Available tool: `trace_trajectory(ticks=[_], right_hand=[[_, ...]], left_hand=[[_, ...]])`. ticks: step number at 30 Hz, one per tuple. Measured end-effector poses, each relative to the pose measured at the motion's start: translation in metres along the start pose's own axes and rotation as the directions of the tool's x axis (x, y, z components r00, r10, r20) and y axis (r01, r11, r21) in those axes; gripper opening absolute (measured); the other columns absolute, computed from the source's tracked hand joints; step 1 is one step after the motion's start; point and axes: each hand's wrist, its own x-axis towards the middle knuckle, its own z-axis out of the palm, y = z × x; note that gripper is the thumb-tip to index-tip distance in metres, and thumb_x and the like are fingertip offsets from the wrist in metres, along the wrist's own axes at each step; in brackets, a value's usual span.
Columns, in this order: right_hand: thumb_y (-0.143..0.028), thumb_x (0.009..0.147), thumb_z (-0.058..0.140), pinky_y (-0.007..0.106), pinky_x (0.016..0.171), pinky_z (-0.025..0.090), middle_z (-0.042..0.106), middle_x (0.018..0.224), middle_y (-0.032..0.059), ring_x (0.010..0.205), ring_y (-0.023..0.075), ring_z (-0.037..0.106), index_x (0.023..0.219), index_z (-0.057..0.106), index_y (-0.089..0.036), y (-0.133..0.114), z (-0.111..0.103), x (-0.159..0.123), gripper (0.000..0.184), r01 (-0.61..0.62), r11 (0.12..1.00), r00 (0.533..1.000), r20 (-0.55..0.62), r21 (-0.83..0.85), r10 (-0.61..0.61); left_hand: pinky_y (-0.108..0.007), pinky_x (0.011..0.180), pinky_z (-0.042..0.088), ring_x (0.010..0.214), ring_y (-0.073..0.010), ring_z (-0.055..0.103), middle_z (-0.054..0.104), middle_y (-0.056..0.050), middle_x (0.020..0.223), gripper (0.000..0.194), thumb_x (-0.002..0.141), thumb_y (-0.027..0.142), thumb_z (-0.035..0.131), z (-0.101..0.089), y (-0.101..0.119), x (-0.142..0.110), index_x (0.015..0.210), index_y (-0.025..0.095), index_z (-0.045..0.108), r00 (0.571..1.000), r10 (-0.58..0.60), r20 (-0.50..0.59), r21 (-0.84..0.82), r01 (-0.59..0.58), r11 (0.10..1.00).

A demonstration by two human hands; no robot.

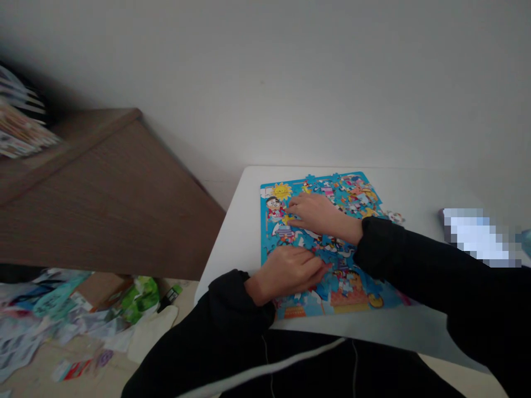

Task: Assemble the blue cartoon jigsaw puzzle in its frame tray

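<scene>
A jigsaw puzzle [298, 309] with a blue border and cartoon pictures lies on a white table. Over its left upper part, my right hand [317, 214] reaches across with fingertips on the puzzle, near a figure in glasses. Its thumb is apart from the fingers, with a yellow patch showing between them. Closer to me, my left hand [288, 271] rests over the lower left part, fingers curled and pressed together. Whether a piece is between them is hidden. Several loose pieces lie jumbled on the upper right of the puzzle, and a pale piece [395, 216] sits at its right edge.
The white table [232, 232] stands against a grey wall. A phone-like device [477, 235], blurred, lies on the right. A brown wooden cabinet [124, 210] stands at left with books [25, 132] on top. Bags and a cardboard box [102, 290] clutter the floor.
</scene>
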Motion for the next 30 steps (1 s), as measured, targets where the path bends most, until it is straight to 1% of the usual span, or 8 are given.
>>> trace_trajectory(ticks=[7, 11, 14, 17, 20, 22, 24, 30], right_hand=[[-0.031, 0.084, 0.061, 0.033, 0.074, 0.047, 0.067, 0.100, 0.0103, 0.095, 0.0252, 0.060, 0.096, 0.069, -0.016, 0.000, -0.005, -0.007, 0.021, -0.007, 0.997, 1.000, 0.013, 0.077, 0.006], [-0.026, 0.078, 0.065, 0.032, 0.072, 0.048, 0.069, 0.092, 0.0065, 0.086, 0.0210, 0.062, 0.090, 0.068, -0.018, 0.010, -0.004, -0.003, 0.015, -0.065, 0.950, 0.997, -0.017, 0.306, 0.074], [-0.023, 0.076, 0.065, 0.028, 0.069, 0.049, 0.070, 0.081, 0.0038, 0.074, 0.0157, 0.063, 0.087, 0.067, -0.018, 0.023, -0.001, 0.005, 0.013, -0.136, 0.788, 0.979, -0.043, 0.600, 0.201], [-0.023, 0.077, 0.065, 0.025, 0.056, 0.049, 0.070, 0.075, 0.0041, 0.062, 0.0132, 0.062, 0.094, 0.065, -0.016, 0.036, 0.002, 0.015, 0.018, -0.244, 0.501, 0.920, 0.034, 0.830, 0.391], [-0.020, 0.077, 0.065, 0.022, 0.048, 0.047, 0.069, 0.068, 0.0042, 0.056, 0.0120, 0.062, 0.088, 0.064, -0.015, 0.042, 0.005, 0.023, 0.012, -0.309, 0.252, 0.852, 0.149, 0.917, 0.503], [-0.018, 0.076, 0.067, 0.020, 0.046, 0.046, 0.068, 0.066, 0.0043, 0.056, 0.0124, 0.063, 0.083, 0.063, -0.015, 0.041, 0.007, 0.028, 0.009, -0.320, 0.179, 0.824, 0.181, 0.930, 0.536], [-0.019, 0.075, 0.068, 0.020, 0.045, 0.045, 0.068, 0.066, 0.0043, 0.057, 0.0132, 0.064, 0.081, 0.063, -0.015, 0.041, 0.009, 0.034, 0.009, -0.330, 0.170, 0.808, 0.185, 0.928, 0.559], [-0.016, 0.071, 0.070, 0.024, 0.057, 0.050, 0.068, 0.063, 0.0043, 0.060, 0.0145, 0.065, 0.079, 0.066, -0.013, 0.046, 0.022, 0.050, 0.009, -0.336, 0.290, 0.819, 0.125, 0.896, 0.561]], left_hand=[[-0.024, 0.047, 0.037, 0.051, -0.0094, 0.054, 0.056, 0.003, 0.054, 0.037, 0.098, 0.029, 0.039, 0.002, 0.002, -0.003, 0.065, 0.018, 0.051, 1.000, 0.023, 0.002, 0.007, -0.023, 1.000], [-0.024, 0.045, 0.035, 0.050, -0.0090, 0.054, 0.055, 0.003, 0.053, 0.038, 0.098, 0.030, 0.040, 0.001, 0.001, -0.002, 0.064, 0.018, 0.051, 0.999, -0.006, -0.043, 0.026, 0.007, 1.000], [-0.025, 0.045, 0.035, 0.049, -0.0088, 0.053, 0.055, 0.004, 0.052, 0.039, 0.098, 0.030, 0.041, 0.000, 0.000, 0.000, 0.063, 0.018, 0.051, 0.997, -0.022, -0.074, 0.034, 0.025, 0.999], [-0.025, 0.045, 0.035, 0.049, -0.0086, 0.053, 0.055, 0.004, 0.053, 0.038, 0.098, 0.029, 0.040, 0.000, -0.001, 0.000, 0.064, 0.018, 0.052, 0.998, -0.022, -0.059, 0.025, 0.024, 0.999], [-0.024, 0.045, 0.036, 0.050, -0.0085, 0.053, 0.055, 0.004, 0.053, 0.037, 0.099, 0.030, 0.040, 0.001, 0.000, 0.000, 0.066, 0.018, 0.054, 0.999, -0.030, -0.029, 0.018, 0.031, 0.999], [-0.025, 0.045, 0.035, 0.050, -0.0086, 0.053, 0.055, 0.004, 0.053, 0.037, 0.098, 0.030, 0.040, 0.003, -0.001, 0.000, 0.066, 0.018, 0.054, 0.999, -0.036, -0.026, 0.023, 0.036, 0.999], [-0.025, 0.045, 0.035, 0.050, -0.0087, 0.053, 0.055, 0.004, 0.052, 0.038, 0.098, 0.030, 0.040, 0.003, -0.001, -0.001, 0.065, 0.018, 0.054, 0.999, -0.030, -0.037, 0.028, 0.031, 0.999], [-0.025, 0.044, 0.034, 0.048, -0.0086, 0.052, 0.054, 0.004, 0.051, 0.038, 0.098, 0.030, 0.042, 0.005, -0.002, 0.000, 0.063, 0.018, 0.053, 0.997, -0.034, -0.067, 0.036, 0.037, 0.999]])
